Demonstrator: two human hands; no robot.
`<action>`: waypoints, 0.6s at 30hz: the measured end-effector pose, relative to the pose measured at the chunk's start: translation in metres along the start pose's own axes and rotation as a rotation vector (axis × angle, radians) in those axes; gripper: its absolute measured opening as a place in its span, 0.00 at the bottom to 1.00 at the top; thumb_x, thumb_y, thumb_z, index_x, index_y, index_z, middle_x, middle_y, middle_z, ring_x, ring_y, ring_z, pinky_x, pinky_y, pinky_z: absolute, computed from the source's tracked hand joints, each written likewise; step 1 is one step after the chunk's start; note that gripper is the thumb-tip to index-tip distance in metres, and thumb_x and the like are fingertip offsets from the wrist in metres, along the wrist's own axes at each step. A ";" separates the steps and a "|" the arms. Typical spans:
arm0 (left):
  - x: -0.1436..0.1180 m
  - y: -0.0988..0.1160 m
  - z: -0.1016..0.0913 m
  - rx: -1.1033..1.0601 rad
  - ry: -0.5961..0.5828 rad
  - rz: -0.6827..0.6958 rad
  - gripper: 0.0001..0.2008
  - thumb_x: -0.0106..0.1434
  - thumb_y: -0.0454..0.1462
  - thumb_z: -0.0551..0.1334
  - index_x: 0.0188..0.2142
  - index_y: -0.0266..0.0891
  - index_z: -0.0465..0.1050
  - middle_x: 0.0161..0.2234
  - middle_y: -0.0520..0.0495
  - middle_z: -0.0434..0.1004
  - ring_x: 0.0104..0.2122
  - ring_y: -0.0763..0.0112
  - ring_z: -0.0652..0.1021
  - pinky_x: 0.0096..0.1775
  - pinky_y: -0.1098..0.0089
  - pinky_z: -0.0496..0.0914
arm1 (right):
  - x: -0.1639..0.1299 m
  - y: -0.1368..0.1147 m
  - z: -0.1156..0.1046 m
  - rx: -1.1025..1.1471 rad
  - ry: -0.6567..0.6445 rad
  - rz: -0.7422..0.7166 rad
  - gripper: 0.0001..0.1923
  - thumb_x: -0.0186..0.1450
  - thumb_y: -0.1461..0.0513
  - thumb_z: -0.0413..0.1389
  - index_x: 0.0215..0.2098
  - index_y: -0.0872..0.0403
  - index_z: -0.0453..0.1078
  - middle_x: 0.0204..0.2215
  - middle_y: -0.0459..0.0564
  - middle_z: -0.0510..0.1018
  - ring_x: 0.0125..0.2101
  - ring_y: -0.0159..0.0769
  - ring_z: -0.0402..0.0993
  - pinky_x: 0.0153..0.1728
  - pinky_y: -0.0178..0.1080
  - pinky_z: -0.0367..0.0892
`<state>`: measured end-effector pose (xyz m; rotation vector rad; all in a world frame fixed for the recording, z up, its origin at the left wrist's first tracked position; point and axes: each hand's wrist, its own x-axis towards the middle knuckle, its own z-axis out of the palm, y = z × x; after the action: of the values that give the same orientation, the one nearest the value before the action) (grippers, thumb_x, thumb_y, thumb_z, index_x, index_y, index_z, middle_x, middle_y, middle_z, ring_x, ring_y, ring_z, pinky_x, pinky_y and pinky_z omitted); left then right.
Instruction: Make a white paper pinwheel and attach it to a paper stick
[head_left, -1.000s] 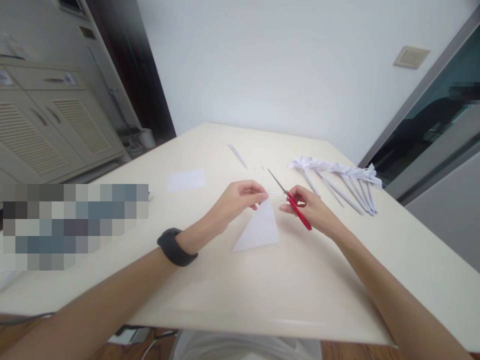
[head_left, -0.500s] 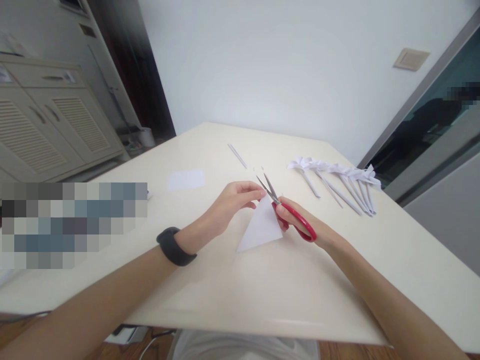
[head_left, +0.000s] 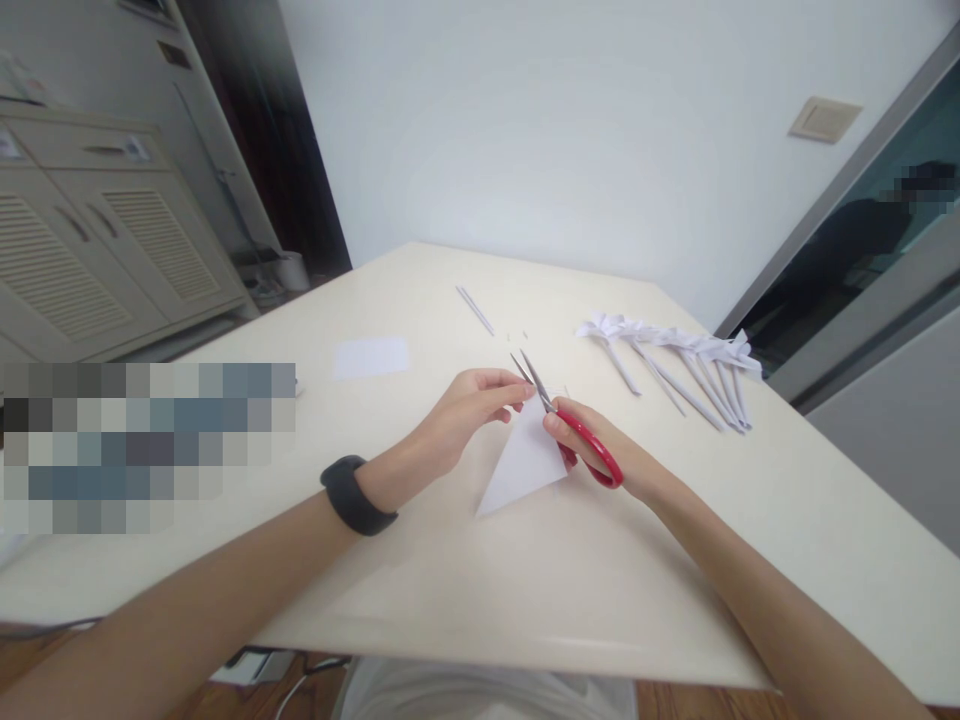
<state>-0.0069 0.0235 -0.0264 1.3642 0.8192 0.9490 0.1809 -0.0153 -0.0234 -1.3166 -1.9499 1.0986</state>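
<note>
Near the middle of the table, my left hand [head_left: 480, 405] pinches the top corner of a white folded paper triangle [head_left: 521, 460] between thumb and fingers. The wide end of the triangle points down toward me. Wrapped round the red handles of a pair of scissors [head_left: 589, 447] is my right hand [head_left: 600, 440]. The scissor blades are slightly apart and lie across the paper's tip, close to my left fingertips. Whether the blades touch the paper there, I cannot tell.
Several white paper flowers with rolled stems [head_left: 675, 345] lie at the right. Thin paper sticks [head_left: 475, 310] and tiny paper scraps are beyond my hands. A flat white paper sheet [head_left: 371, 357] lies to the left on the cream table [head_left: 450, 590]. A wall [head_left: 525, 130] stands behind.
The scissors have shifted slightly left and their blades are closer together. The paper triangle's lower end has dipped a little toward me; my left hand has moved slightly right.
</note>
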 end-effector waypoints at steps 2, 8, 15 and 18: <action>0.000 -0.001 0.000 -0.006 0.008 -0.009 0.09 0.55 0.42 0.65 0.29 0.37 0.75 0.30 0.50 0.71 0.32 0.74 0.70 0.34 0.72 0.62 | 0.000 0.000 0.001 -0.020 0.020 0.019 0.18 0.64 0.48 0.49 0.26 0.52 0.55 0.19 0.40 0.66 0.19 0.26 0.58 0.20 0.32 0.53; 0.001 -0.003 -0.001 -0.038 -0.004 -0.014 0.10 0.56 0.42 0.64 0.29 0.36 0.74 0.29 0.50 0.70 0.33 0.74 0.69 0.35 0.71 0.62 | 0.001 0.003 0.006 -0.026 0.036 0.049 0.19 0.64 0.47 0.49 0.26 0.51 0.54 0.17 0.40 0.65 0.17 0.27 0.58 0.19 0.32 0.52; 0.000 0.000 0.001 -0.041 -0.023 0.005 0.10 0.56 0.42 0.63 0.31 0.37 0.74 0.30 0.50 0.71 0.32 0.74 0.70 0.34 0.72 0.62 | 0.005 0.009 -0.004 0.048 0.072 0.082 0.17 0.63 0.47 0.50 0.29 0.52 0.59 0.25 0.43 0.68 0.24 0.29 0.62 0.23 0.33 0.56; -0.001 0.003 0.001 -0.001 -0.035 0.011 0.09 0.56 0.42 0.64 0.30 0.37 0.74 0.30 0.50 0.70 0.32 0.73 0.70 0.33 0.72 0.62 | 0.009 0.019 -0.013 -0.130 0.184 0.170 0.17 0.59 0.48 0.54 0.32 0.52 0.63 0.31 0.46 0.72 0.28 0.32 0.65 0.25 0.34 0.59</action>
<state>-0.0064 0.0219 -0.0238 1.3816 0.7859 0.9314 0.1973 0.0009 -0.0332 -1.6191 -1.8259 0.9032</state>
